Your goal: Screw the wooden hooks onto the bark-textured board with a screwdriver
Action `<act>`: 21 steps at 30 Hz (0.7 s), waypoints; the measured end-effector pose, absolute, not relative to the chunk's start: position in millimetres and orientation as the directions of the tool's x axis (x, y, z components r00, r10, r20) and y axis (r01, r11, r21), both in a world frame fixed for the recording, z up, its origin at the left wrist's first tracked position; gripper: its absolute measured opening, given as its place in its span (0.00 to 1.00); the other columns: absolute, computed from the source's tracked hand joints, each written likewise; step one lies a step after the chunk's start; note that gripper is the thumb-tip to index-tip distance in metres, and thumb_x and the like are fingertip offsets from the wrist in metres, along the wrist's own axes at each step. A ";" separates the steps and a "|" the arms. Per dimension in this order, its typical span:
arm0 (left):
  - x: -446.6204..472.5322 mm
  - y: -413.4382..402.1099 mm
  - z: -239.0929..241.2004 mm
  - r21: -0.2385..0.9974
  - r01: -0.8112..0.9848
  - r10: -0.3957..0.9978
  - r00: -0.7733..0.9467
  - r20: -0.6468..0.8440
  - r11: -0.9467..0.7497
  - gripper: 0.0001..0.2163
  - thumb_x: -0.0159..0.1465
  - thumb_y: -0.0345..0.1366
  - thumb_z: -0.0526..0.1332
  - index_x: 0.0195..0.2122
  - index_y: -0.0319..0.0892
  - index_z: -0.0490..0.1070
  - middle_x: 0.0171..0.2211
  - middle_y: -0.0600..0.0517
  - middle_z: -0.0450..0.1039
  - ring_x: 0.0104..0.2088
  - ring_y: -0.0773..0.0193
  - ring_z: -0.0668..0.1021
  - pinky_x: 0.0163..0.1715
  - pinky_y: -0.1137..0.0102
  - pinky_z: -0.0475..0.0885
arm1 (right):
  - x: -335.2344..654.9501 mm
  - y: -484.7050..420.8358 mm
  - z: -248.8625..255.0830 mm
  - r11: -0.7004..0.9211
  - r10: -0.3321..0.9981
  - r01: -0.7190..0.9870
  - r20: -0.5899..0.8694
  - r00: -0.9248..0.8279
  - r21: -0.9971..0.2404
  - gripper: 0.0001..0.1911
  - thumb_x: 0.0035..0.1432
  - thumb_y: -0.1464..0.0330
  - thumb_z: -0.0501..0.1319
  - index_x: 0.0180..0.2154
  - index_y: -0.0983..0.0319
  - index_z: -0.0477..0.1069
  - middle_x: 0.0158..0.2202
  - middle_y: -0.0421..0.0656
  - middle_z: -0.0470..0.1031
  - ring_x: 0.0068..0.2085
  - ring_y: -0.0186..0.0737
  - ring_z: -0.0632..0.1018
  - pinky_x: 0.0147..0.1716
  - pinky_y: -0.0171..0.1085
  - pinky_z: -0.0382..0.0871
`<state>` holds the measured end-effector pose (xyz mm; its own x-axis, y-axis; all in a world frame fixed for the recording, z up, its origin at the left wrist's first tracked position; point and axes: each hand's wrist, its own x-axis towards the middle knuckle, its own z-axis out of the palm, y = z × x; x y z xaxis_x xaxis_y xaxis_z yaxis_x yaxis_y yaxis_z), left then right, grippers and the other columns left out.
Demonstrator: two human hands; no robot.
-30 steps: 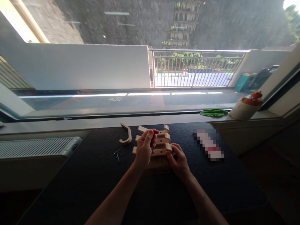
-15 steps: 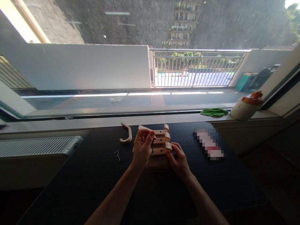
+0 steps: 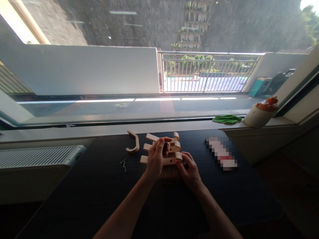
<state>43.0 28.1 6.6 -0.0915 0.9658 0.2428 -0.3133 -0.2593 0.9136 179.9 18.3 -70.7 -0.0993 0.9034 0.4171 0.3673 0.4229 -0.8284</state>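
Three light wooden hooks with screw holes lie side by side across a board on the table, their curled ends to the right. My left hand (image 3: 156, 157) is closed around a dark-handled screwdriver (image 3: 164, 148) above the nearest hook (image 3: 146, 160); its tip is hidden behind the hand. With thumb and fingers, my right hand (image 3: 189, 167) pinches the curled end of that same hook. Left of the assembly lies a loose wooden hook (image 3: 136, 142). Several screws (image 3: 124, 163) are scattered below it.
The black table (image 3: 87, 192) stands against a window sill (image 3: 82, 131). A blurred pinkish packet (image 3: 221, 154) lies at its right. On the sill are a green cloth (image 3: 226, 119) and a white pot (image 3: 258, 116). A radiator (image 3: 42, 156) is at the left.
My left hand has turned over the nearest hook, its wrist rolling so that the dark handle shows at its right side. My right hand stays on the curled end.
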 end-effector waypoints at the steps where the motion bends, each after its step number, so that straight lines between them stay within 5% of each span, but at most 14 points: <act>1: 42.7 29.1 5.4 0.914 -0.309 0.965 -0.094 0.245 -0.262 0.15 0.63 0.44 0.50 0.36 0.38 0.69 0.22 0.55 0.60 0.22 0.73 0.62 0.24 0.76 0.59 | 179.9 18.3 -70.8 0.421 0.904 0.366 0.415 -0.100 -0.830 0.13 0.56 0.66 0.54 0.45 0.60 0.66 0.47 0.45 0.65 0.41 0.39 0.71 0.32 0.34 0.69; 8: 34.1 32.5 -1.4 0.877 -0.300 0.926 -0.157 0.342 -0.375 0.05 0.61 0.37 0.56 0.37 0.45 0.60 0.22 0.59 0.59 0.20 0.74 0.61 0.22 0.77 0.58 | 179.2 18.4 -72.2 0.422 0.905 0.345 0.412 -0.105 -0.838 0.12 0.57 0.66 0.54 0.44 0.60 0.67 0.46 0.45 0.65 0.40 0.38 0.71 0.30 0.33 0.69; 16: 34.5 27.1 -0.6 0.909 -0.011 0.877 -0.266 0.400 -0.417 0.07 0.60 0.37 0.58 0.38 0.43 0.68 0.32 0.53 0.67 0.32 0.69 0.68 0.35 0.73 0.64 | 179.9 19.3 -72.9 0.424 0.903 0.363 0.416 -0.104 -0.830 0.12 0.57 0.66 0.54 0.44 0.60 0.66 0.46 0.45 0.65 0.41 0.38 0.70 0.32 0.34 0.69; 21: 31.6 25.9 3.4 0.911 -0.200 0.930 -0.147 0.336 -0.361 0.11 0.62 0.38 0.54 0.42 0.42 0.69 0.31 0.53 0.66 0.32 0.68 0.69 0.35 0.73 0.64 | 179.6 18.8 -72.9 0.419 0.906 0.364 0.411 -0.102 -0.832 0.13 0.57 0.66 0.54 0.44 0.59 0.66 0.46 0.45 0.65 0.41 0.38 0.71 0.32 0.34 0.69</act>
<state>31.6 25.9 3.4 -0.1473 0.9301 0.3365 -0.1998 -0.3611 0.9108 179.6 18.8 -72.9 -0.1018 0.9058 0.4114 0.3640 0.4188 -0.8319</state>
